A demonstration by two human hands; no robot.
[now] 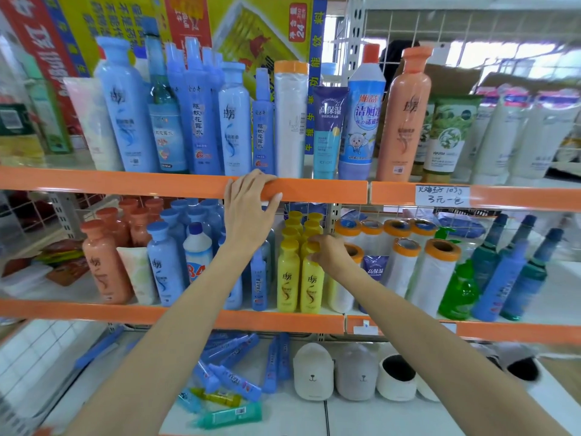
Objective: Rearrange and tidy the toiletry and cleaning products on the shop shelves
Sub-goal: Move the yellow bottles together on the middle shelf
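Observation:
My left hand (250, 209) grips the orange front rail (330, 191) of the upper shelf, fingers over its top and thumb under it. My right hand (330, 251) reaches into the middle shelf and holds the neck of a front yellow bottle (311, 286) that stands upright beside a second yellow bottle (287, 281), with more yellow ones behind. Blue bottles (165, 265) and peach bottles (105, 265) stand to the left. The upper shelf carries tall blue bottles (125, 111), a white roll (290, 121) and a peach bottle (405, 118).
White film rolls with orange cores (435, 275) and a green pump bottle (457, 287) stand right of my right hand, then dark blue-green bottles (518, 278). The bottom shelf holds scattered blue tubes (232, 376) and bear-faced slippers (314, 372). A handwritten price tag (441, 196) hangs on the upper rail.

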